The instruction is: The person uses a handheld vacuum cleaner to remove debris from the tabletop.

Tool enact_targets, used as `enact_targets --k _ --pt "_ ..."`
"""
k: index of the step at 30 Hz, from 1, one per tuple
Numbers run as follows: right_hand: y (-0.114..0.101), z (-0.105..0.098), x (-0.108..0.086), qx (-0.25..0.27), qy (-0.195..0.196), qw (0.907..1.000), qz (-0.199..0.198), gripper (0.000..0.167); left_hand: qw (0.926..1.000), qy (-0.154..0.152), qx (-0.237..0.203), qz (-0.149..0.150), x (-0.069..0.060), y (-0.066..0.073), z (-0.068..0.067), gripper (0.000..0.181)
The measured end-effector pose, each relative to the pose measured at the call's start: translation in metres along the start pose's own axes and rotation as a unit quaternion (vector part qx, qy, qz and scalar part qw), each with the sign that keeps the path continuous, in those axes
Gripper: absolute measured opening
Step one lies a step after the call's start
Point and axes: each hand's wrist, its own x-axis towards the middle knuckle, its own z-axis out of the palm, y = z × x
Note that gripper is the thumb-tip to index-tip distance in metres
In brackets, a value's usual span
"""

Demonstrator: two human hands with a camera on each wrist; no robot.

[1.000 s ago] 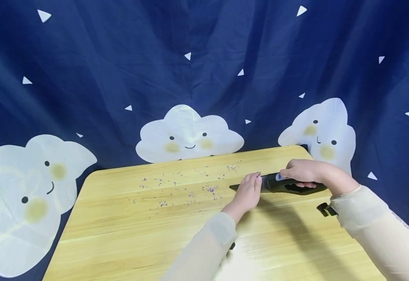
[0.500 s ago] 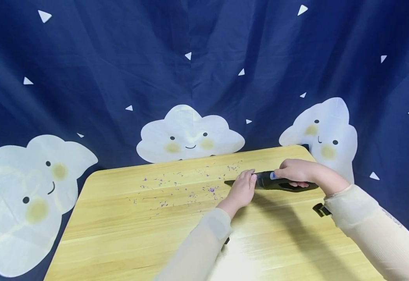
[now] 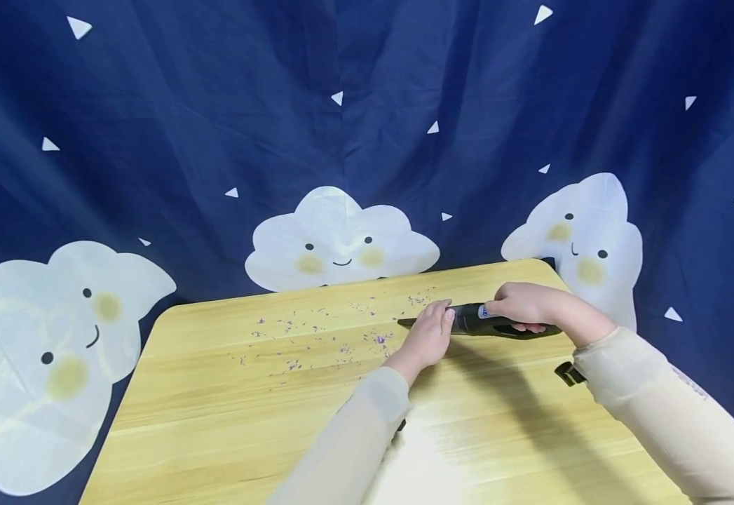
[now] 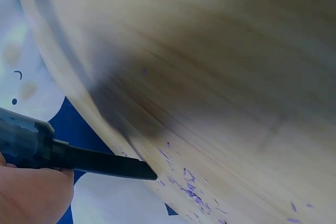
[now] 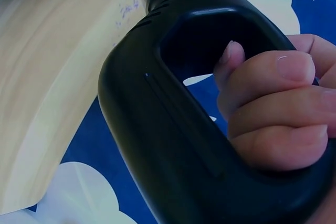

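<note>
A black handheld vacuum (image 3: 477,321) with a narrow flat nozzle (image 4: 110,163) is held over the right part of the table, its tip pointing left. My right hand (image 3: 524,306) grips the loop handle; in the right wrist view the fingers (image 5: 283,108) curl round it. Near a small lit panel on top lies the right thumb. My left hand (image 3: 428,337) holds the front of the vacuum, just behind the nozzle, fingers over its far side. Small purple scraps (image 3: 379,340) lie scattered on the wood to the left of the nozzle tip.
The light wooden table (image 3: 215,421) has rounded corners. Close behind it hangs a dark blue curtain (image 3: 354,105) with white clouds and triangles. A shadow of the arm and vacuum falls across the table's right side.
Both hands and the vacuum have shifted left and slightly away from me, bringing the nozzle tip closer to the purple scraps. The scraps look much the same.
</note>
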Motion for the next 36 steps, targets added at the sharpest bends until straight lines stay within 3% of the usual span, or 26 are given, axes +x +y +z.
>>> enact_targets --k 22,28,36 --pt "-0.011 0.010 0.016 -0.027 0.034 0.9990 0.013 0.035 0.9997 0.012 0.019 -0.007 0.000 -0.013 -0.012 0.061" --pt "-0.016 0.013 0.018 -0.035 0.043 0.9981 0.025 0.037 0.9999 0.013 0.006 -0.009 0.004 -0.018 -0.010 0.060" --pt "-0.021 0.012 0.012 -0.043 0.040 0.9976 0.038 0.040 0.9998 0.004 -0.014 -0.015 0.003 -0.014 -0.010 0.064"
